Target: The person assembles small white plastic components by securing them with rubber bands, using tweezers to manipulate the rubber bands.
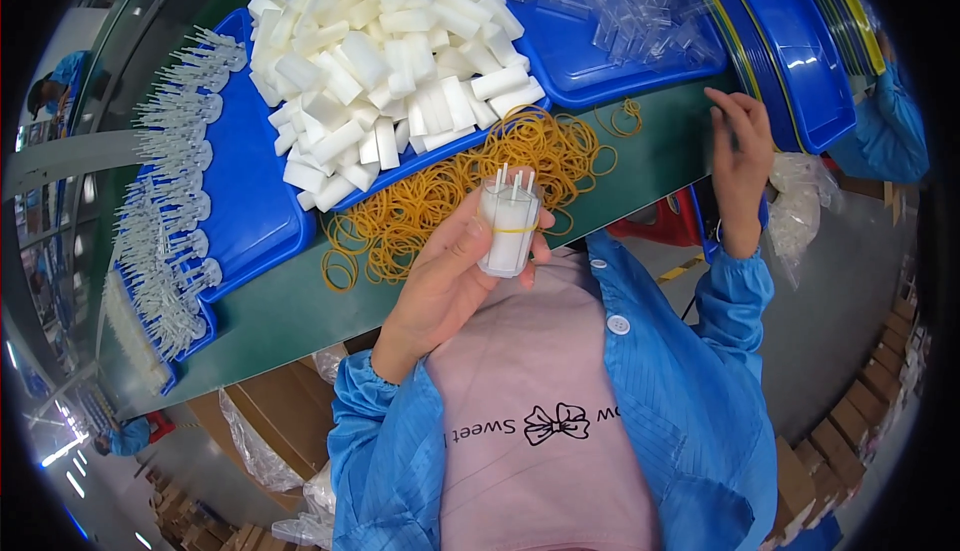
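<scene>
My left hand (437,286) is closed around a small upright bundle (508,241) of clear plastic and white foam, held above the bench's front edge. A yellow rubber band circles its middle, and several thin white sticks poke out of its top. Part of my fingers is hidden behind the bundle. Off to the right, my right hand (742,156) is raised near the bench edge with its fingers apart and nothing in them. Just beyond the bundle lies a loose heap of yellow rubber bands (430,213) on the green bench (270,326).
White foam blocks (370,61) are piled high at the back. Clear plastic pieces (640,6) lie in a blue tray (590,89) at the back right. Rows of white-stemmed parts (175,201) line another blue tray (255,211) at left. More blue trays (815,61) stand at far right.
</scene>
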Available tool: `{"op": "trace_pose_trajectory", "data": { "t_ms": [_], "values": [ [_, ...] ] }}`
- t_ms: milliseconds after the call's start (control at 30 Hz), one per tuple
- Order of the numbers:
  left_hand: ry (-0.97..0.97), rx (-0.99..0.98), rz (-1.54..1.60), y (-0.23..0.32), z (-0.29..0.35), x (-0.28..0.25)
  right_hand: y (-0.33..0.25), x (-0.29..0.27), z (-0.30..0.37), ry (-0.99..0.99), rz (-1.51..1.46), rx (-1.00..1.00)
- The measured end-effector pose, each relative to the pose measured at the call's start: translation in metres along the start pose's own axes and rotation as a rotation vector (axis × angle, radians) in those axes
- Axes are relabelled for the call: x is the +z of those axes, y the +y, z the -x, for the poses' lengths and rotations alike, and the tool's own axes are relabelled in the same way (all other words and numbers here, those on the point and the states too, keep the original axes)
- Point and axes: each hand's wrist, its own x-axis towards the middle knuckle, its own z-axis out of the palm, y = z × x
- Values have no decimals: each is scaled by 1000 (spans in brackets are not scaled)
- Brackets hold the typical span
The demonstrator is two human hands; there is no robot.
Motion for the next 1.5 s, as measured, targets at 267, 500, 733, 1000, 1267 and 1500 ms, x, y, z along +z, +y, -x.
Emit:
{"op": "trace_pose_trajectory", "data": {
  "t_ms": [267,500,733,1000,1267,1500],
  "values": [
    [38,7,-47,4,1,4,33,22,15,22,279,-68],
    [1,57,81,0,4,2,15,23,12,71,325,-33],
    [65,57,76,0,7,2,-75,3,19,-180,-469,-57],
    [94,106,113,-1,10,6,-149,27,21,-379,-408,-437],
    [86,195,38,0,13,0,-153,44,19,-375,-424,-427],
    [116,58,145,7,9,1,-152,52,19,-432,-503,-402]
  ]
}}
